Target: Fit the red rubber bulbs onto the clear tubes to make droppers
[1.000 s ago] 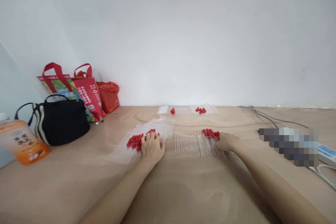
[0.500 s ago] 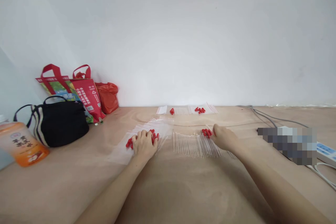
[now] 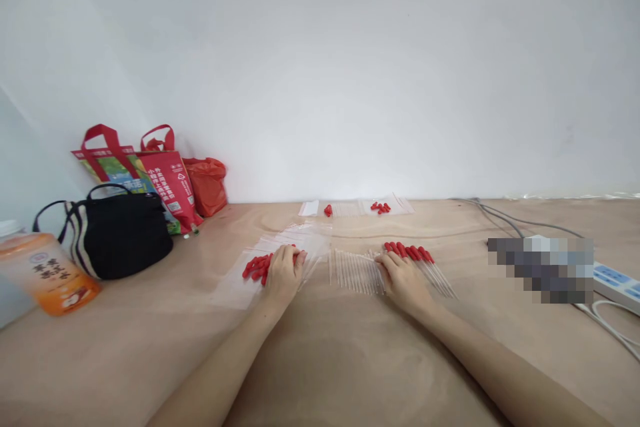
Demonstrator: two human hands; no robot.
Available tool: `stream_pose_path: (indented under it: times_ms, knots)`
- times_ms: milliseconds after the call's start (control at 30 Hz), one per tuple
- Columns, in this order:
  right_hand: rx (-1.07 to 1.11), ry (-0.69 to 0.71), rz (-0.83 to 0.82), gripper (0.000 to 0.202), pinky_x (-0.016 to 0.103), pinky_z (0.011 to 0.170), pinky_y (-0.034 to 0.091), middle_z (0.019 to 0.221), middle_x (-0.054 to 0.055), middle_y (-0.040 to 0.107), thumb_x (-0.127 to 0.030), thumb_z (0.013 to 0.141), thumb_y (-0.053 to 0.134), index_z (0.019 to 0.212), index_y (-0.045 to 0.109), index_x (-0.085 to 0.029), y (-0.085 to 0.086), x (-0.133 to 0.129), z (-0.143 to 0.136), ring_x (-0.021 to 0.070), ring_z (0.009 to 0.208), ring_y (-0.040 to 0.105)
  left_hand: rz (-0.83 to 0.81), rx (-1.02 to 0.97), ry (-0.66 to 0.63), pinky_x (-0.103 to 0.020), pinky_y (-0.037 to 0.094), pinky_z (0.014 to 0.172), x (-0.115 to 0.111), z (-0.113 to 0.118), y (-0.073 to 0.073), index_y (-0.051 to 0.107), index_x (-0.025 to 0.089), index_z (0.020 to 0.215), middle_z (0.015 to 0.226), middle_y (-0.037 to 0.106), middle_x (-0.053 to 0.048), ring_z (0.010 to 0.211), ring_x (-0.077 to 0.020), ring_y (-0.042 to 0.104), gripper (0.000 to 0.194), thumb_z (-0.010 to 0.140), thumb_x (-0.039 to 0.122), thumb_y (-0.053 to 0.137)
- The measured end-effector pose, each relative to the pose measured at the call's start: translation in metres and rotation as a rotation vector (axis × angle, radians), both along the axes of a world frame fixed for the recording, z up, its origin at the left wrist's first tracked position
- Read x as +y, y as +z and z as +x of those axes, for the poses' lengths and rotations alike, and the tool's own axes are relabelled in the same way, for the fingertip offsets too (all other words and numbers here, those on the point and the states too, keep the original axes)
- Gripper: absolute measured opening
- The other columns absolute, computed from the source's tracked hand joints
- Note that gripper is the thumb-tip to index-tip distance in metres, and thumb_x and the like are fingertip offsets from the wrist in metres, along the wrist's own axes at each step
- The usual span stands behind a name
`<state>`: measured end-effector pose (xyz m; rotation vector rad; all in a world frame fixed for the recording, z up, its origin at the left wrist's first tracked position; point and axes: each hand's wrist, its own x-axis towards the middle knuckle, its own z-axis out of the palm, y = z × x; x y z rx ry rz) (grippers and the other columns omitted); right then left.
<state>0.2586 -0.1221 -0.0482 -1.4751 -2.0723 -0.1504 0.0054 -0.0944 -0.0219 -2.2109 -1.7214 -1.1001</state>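
My left hand (image 3: 284, 272) is closed over a pile of small red caps (image 3: 254, 268) lying on clear plastic bags (image 3: 233, 285); a red piece shows at its fingertips. My right hand (image 3: 406, 280) rests with fingers pinched together at the right part of a row of thin pale sticks (image 3: 350, 272), apparently on one stick, though the fingertips are partly hidden. Just right of that hand, several sticks with red caps (image 3: 413, 252) on their upper ends lie side by side, fanned slightly.
Against the wall lie flat clear bags (image 3: 403, 205) with red caps and sticks. On the left stand an orange-labelled bottle (image 3: 55, 273), a black bag (image 3: 120, 233), a printed carrier bag (image 3: 167, 180) and a red plastic bag (image 3: 206, 187). To the right are cables (image 3: 500, 215) and a power strip (image 3: 617, 283).
My right hand has moved left and nearer me, from the capped sticks to the uncapped row, uncovering more red-capped sticks. My left hand has shifted right over the cap pile, its fingers drawn closer together.
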Motion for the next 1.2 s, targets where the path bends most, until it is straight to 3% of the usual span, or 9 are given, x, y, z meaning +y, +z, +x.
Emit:
stream_pose_path:
  times_ms: [167,300,500,767,1033,1200]
  knots:
    - [0.24,0.189,-0.055,0.016,0.028,0.063,0.039,0.077,0.004,0.058,-0.022,0.086,0.032,0.083,0.048,-0.019,-0.016,-0.024,-0.01,0.0156,0.068,0.053,-0.299,-0.392,-0.33,-0.027,0.046,0.059,-0.026,0.016,-0.017,0.047,0.018,0.075,0.065,0.057,-0.001,0.062,-0.0144,0.058,0.017,0.082,0.031,0.039]
    - [0.225,0.228,-0.045,0.015,0.029,0.064,0.039,0.075,0.003,0.059,-0.024,0.087,0.033,0.082,0.047,-0.02,-0.013,-0.034,-0.014,0.0149,0.067,0.054,-0.448,-0.497,-0.486,-0.028,0.049,0.066,-0.039,0.027,-0.028,0.049,0.018,0.091,0.084,0.061,-0.003,0.073,-0.0151,0.062,0.016,0.081,0.027,0.041]
    - [0.197,0.259,-0.065,0.015,0.029,0.066,0.037,0.077,0.003,0.06,-0.023,0.087,0.033,0.083,0.047,-0.02,-0.011,-0.032,-0.017,0.0146,0.07,0.054,-0.348,-0.289,-0.511,-0.028,0.047,0.07,-0.039,0.029,-0.023,0.059,0.02,0.089,0.083,0.061,-0.003,0.075,-0.0145,0.059,0.019,0.081,0.021,0.042]
    - [0.145,0.326,-0.118,0.014,0.028,0.064,0.032,0.073,0.0,0.061,-0.021,0.086,0.034,0.08,0.046,-0.02,-0.009,-0.03,-0.019,0.0128,0.063,0.053,-0.316,-0.27,-0.552,-0.027,0.045,0.072,-0.039,0.031,-0.018,0.06,0.019,0.088,0.085,0.061,-0.004,0.08,-0.0148,0.056,0.019,0.082,0.022,0.042]
    - [0.122,0.373,-0.126,0.018,0.026,0.063,0.028,0.067,-0.002,0.06,-0.022,0.086,0.035,0.075,0.049,-0.019,-0.008,-0.032,-0.019,0.0105,0.06,0.052,-0.337,-0.234,-0.559,-0.024,0.044,0.065,-0.041,0.032,-0.017,0.062,0.018,0.082,0.076,0.062,-0.003,0.07,-0.0135,0.056,0.02,0.082,0.025,0.044]
    - [0.007,0.38,-0.012,0.022,0.026,0.062,0.023,0.065,-0.001,0.06,-0.021,0.087,0.035,0.076,0.053,-0.018,-0.008,-0.026,-0.016,0.0098,0.057,0.05,-0.363,-0.207,-0.562,-0.023,0.043,0.063,-0.044,0.033,-0.013,0.062,0.017,0.078,0.074,0.062,-0.002,0.067,-0.0126,0.055,0.019,0.081,0.023,0.044]
